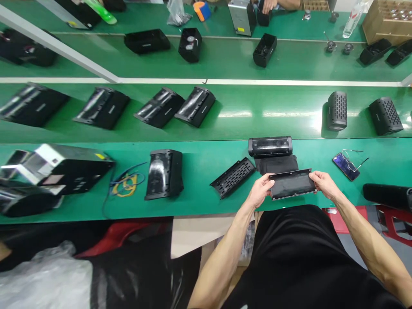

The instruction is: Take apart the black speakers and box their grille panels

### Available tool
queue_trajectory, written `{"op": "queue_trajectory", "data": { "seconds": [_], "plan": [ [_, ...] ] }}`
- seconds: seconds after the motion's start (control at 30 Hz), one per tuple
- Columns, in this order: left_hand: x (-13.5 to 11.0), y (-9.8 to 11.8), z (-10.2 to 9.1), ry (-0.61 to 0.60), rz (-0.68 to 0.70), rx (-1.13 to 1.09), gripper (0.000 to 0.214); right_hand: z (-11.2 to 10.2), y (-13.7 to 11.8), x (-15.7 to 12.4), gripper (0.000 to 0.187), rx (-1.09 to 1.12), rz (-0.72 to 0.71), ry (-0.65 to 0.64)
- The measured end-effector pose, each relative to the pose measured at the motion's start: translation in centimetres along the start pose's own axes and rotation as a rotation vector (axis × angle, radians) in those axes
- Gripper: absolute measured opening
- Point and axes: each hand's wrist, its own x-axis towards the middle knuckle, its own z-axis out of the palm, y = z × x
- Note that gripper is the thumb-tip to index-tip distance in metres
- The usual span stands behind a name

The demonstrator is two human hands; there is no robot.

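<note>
Black panel (293, 185) spans both hands (259, 191) (325, 183); carton (372, 25) holds round parts (399, 14).

The bare left forearm (223, 253) slants up and rightward from the bottom edge of the frame; the bare right forearm (367, 237) rises leftward from the lower right corner. Right of centre, the left grip (259, 191) and right grip (325, 186) are pinched, nearly level.

Free gap between hands (324, 183) and phone (341, 165)
</note>
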Motion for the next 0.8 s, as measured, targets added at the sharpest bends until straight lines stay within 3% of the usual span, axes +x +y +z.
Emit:
{"op": "queue_trajectory", "data": {
  "seconds": [0.53,0.8],
  "plan": [
    [-0.9,-0.4,-0.5,-0.025,0.040,-0.068,0.073,0.3,-0.7,0.4,0.062,0.015,-0.004,-0.053],
    [-2.0,-0.7,-1.5,-0.069,0.126,-0.102,0.069,0.7,-1.3,0.4,0.066,0.046,-0.054,-0.085]
  ]
}}
